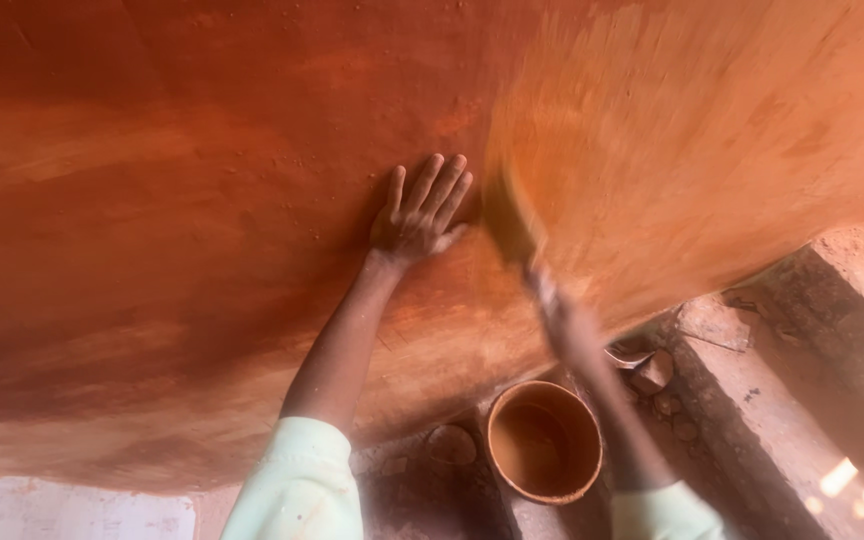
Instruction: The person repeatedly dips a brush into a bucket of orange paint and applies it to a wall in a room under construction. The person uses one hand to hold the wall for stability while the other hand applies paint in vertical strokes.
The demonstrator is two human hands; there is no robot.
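Right hand (564,322) is blurred by motion; it appears closed round the handle of a brush (512,215), but the exact finger wrap cannot be told. The brush head is pressed against the wall (152,200), just right of the left hand, smeared by blur. Left hand (420,212) holds nothing: it is laid flat on the wall, fingers spread wide and pointing up, palm against the surface.

The wall is coated in reddish-orange clay or mud wash, filling most of the view. The patch right of the brush is lighter and streakier; the part to the left is darker and smoother. Small grains are seen in the coat above the left hand.

A round bucket (544,440) is set on the ground below the hands, near the wall's foot, between the two forearms. Its inside is stained orange-brown; liquid level cannot be told. A few stones (450,444) lie just left of the bucket, and more rubble (652,372) is seen to its upper right. A rough concrete ledge (752,400) runs along the right side. Pale green sleeves (297,490) are worn on both arms.
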